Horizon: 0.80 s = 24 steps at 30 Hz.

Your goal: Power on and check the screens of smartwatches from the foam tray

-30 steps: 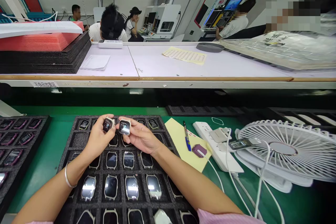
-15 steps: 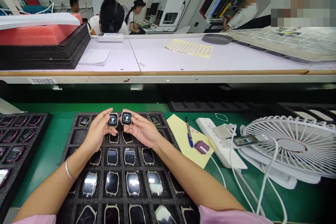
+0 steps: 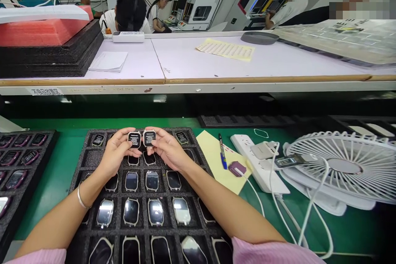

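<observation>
My left hand (image 3: 116, 150) grips a smartwatch (image 3: 134, 140) by its edges, thumb at the lower side of the screen. A second smartwatch (image 3: 149, 138) is pinched in my right hand (image 3: 167, 148), side by side with the first. Both watches have no straps, and lines of white text show on their black screens. Below my hands lies a black foam tray (image 3: 119, 214) whose compartments hold several strapless watches with dark screens, such as the watch (image 3: 131, 211). In the tray's far corners, a watch (image 3: 98, 140) and another watch (image 3: 182, 137) have lit text.
At left is another foam tray (image 3: 46, 148) with purple-rimmed watches. To the right lie yellow paper (image 3: 206, 148), a marker pen (image 3: 222, 152), a purple charger (image 3: 237, 168), a power strip (image 3: 260, 173), looping white cables and a white fan (image 3: 343, 169). A raised shelf (image 3: 182, 64) spans behind; people sit beyond.
Both watch screens have switched from a dial face to lines of white text. My thumbs have shifted onto the screens' lower edges. The camera view has tilted slightly down.
</observation>
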### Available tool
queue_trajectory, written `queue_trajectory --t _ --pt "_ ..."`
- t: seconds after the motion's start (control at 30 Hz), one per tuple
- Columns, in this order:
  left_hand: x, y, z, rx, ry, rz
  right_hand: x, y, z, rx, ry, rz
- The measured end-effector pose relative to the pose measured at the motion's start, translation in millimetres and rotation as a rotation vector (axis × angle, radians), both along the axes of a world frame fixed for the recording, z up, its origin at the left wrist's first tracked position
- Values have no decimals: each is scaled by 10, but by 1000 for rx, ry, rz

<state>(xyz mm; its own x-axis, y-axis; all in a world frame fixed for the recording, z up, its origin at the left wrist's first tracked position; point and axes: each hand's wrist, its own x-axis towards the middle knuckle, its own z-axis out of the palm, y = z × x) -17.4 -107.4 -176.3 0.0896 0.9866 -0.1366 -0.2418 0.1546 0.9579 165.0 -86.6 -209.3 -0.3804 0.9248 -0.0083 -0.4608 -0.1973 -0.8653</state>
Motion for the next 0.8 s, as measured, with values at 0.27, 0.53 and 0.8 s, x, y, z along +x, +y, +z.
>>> queue_trajectory --t 0.27,0.53,0.8 --pt "10 -3 0 2 18 -29 -3 -2 -9 34 -47 -9" --pt "14 -6 -10 17 41 -30 7 -12 2 67 -61 -15" --pt "24 -15 -26 39 73 -16 4 -22 12 75 -69 2"
